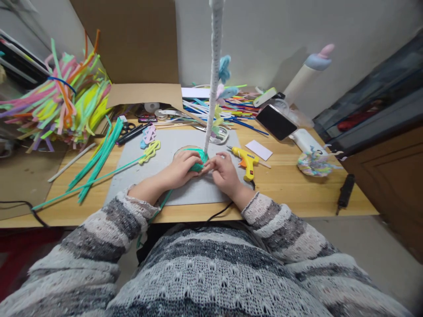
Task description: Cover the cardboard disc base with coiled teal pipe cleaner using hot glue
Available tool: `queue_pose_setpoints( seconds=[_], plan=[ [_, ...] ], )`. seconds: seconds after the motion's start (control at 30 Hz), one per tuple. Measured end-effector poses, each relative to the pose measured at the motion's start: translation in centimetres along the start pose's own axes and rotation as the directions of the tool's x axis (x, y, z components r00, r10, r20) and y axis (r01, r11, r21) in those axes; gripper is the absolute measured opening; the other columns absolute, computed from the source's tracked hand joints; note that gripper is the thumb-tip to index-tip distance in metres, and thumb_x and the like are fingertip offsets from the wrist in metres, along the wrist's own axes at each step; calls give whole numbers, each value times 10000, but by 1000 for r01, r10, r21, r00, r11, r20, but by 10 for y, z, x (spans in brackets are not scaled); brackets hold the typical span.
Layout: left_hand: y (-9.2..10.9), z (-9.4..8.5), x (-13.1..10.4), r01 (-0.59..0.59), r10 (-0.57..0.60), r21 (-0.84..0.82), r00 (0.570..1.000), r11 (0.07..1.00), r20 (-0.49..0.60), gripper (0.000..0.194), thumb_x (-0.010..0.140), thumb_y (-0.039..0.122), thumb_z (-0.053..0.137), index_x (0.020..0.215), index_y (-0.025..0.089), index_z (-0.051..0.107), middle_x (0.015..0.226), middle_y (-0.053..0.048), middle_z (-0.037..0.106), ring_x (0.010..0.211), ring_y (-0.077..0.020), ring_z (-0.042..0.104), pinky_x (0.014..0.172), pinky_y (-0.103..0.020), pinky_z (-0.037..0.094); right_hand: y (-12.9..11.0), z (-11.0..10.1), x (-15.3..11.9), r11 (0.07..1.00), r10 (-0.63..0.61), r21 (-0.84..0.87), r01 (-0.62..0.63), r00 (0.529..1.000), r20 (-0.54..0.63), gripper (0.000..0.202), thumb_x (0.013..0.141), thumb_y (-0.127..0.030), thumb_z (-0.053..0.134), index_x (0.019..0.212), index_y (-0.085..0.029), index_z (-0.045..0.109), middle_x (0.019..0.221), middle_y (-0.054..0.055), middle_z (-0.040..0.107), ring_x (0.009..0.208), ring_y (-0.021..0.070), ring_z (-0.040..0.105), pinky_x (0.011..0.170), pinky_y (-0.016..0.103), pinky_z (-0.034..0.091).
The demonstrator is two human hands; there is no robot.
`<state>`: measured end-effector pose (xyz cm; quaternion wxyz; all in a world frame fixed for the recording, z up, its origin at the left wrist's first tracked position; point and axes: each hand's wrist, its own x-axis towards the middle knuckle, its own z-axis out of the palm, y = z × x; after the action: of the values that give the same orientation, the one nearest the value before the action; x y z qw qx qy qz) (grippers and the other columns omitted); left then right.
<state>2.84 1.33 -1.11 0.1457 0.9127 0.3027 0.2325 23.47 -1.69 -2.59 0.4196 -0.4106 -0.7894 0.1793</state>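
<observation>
A white wrapped post [213,79] with pastel shapes on its right side rises from a round base on the grey mat [132,169]. Green pipe cleaner [197,166] is coiled on that base around the post's foot. My left hand [181,168] rests over the coil's left part, fingers curved onto the green strand. From the right, my right hand [223,172] pinches at the coil's edge beside the post; its fingertips nearly meet those of the left. A green strand hangs from under my left hand past the table's front edge.
A yellow glue gun [247,163] and white card [258,149] lie right of my hands. Farther right are a phone [276,121] and a black tool [345,193]. Green pipe cleaners [99,160] and scissors [126,127] lie left; a cardboard box [142,94] stands behind.
</observation>
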Motion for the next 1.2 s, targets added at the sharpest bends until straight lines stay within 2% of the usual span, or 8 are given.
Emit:
queue_pose_setpoints(
  seconds=[0.07, 0.13, 0.27, 0.33, 0.5, 0.73, 0.97, 1.2],
  plan=[
    [-1, 0, 0, 1, -1, 10, 1000, 1000, 14, 211, 910, 274, 542, 1106, 203, 566, 1260, -128, 553, 1222, -280, 482, 1047, -485, 387, 4, 4, 2, 994, 105, 50, -96, 974, -202, 270, 687, -93, 391, 899, -256, 426, 858, 37, 677, 887, 209, 637, 946, 430, 439],
    [-2, 0, 0, -7, 7, 16, 1000, 1000, 15, 225, 909, 271, 541, 1121, 200, 563, 1288, -136, 542, 1228, -285, 478, 1050, -491, 381, 9, 9, 4, 979, 189, 129, -156, 936, -297, 327, 694, -108, 394, 990, -246, 388, 1029, 93, 653, 1021, 204, 623, 938, 406, 467],
    [-3, 1, 1, -49, 49, 18, 999, 999, 17, 216, 913, 275, 545, 1119, 208, 557, 1251, -115, 579, 1205, -273, 499, 1060, -485, 366, 18, 18, 8, 949, 266, 204, -239, 957, -117, 402, 680, -118, 423, 1036, -248, 289, 1240, 168, 619, 1203, 214, 580, 1011, 434, 436],
    [-3, 1, 2, -66, 66, 20, 998, 998, 19, 203, 917, 276, 544, 1108, 207, 558, 1229, -108, 598, 1190, -270, 508, 1060, -480, 363, 21, 19, 9, 938, 301, 195, -286, 952, -51, 405, 674, -112, 431, 1014, -259, 270, 1241, 163, 643, 1203, 228, 592, 1006, 455, 436],
    [-2, 0, 2, -58, 57, 33, 998, 998, 33, 184, 923, 281, 531, 1090, 207, 557, 1219, -107, 612, 1179, -268, 523, 1076, -488, 337, 22, 15, 9, 916, 370, 165, -365, 929, 0, 391, 661, -86, 429, 978, -265, 287, 1213, 156, 681, 1115, 251, 652, 950, 471, 473],
    [-4, 3, 0, -25, 22, 65, 999, 998, 32, 185, 897, 240, 539, 1080, 232, 563, 1207, -81, 620, 1209, -253, 520, 1131, -520, 231, 14, 12, 7, 959, 283, -33, -282, 958, 51, 396, 663, -39, 436, 983, -253, 339, 1287, 174, 636, 1242, 235, 571, 1018, 470, 419],
    [-3, 3, 1, -16, 14, 58, 999, 998, 33, 187, 894, 247, 545, 1080, 236, 550, 1196, -76, 626, 1196, -247, 530, 1138, -516, 212, -1, 8, 6, 923, 140, -366, -122, 990, 24, 390, 658, -60, 457, 1018, -207, 426, 1116, 153, 690, 1062, 283, 644, 1149, 532, 204],
    [-1, 2, 2, 3, -4, 34, 1000, 999, 27, 203, 875, 244, 559, 1077, 233, 538, 1209, -84, 626, 1198, -254, 531, 1137, -519, 228, -6, 4, 3, 901, 45, -432, -19, 998, 50, 309, 672, -78, 456, 944, -222, 433, 892, 76, 684, 921, 264, 649, 1156, 507, 198]
  ],
)
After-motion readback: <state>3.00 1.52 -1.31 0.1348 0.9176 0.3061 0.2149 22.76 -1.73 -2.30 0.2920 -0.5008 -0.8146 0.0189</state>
